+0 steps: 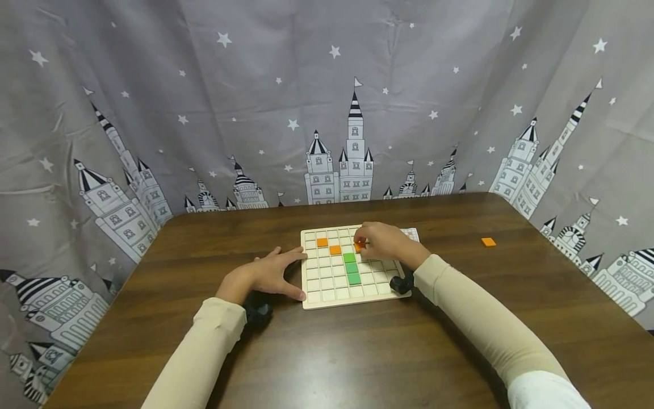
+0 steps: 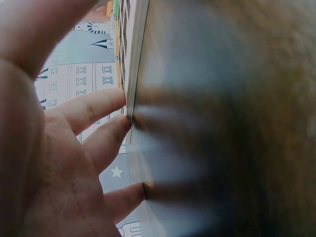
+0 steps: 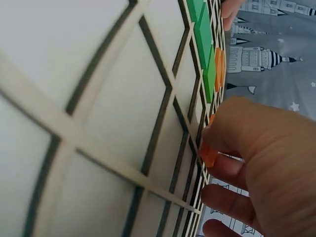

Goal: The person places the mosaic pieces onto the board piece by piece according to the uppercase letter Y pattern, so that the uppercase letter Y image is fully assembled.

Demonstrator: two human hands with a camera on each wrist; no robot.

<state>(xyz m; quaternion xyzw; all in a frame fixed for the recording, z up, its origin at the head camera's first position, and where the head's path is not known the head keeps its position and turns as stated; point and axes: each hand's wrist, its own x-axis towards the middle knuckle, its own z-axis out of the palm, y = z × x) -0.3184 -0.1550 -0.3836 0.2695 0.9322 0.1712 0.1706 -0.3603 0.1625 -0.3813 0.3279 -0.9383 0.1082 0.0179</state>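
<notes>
A pale wooden grid board [image 1: 327, 296] lies on the table. My right hand [image 1: 383, 241] is over its far right part, with thumb and fingers pinching an orange square tile [image 3: 209, 155] close over the cells. My left hand [image 1: 271, 274] is spread at the board's left edge, thumb and fingertips touching the rim; in the left wrist view its fingers [image 2: 106, 106] are straight. Three green tiles [image 1: 351, 267] form a column near the board's middle. Two more orange tiles, one at the upper left [image 1: 322, 242] and another [image 1: 335, 250] diagonally below it, sit in cells.
One loose orange tile [image 1: 488, 242] lies on the brown wooden table [image 1: 327, 352], well right of the board. A printed card [image 1: 410, 233] shows partly behind the board's far right corner, mostly covered by my right hand. A grey castle-print curtain [image 1: 245, 102] hangs behind the table.
</notes>
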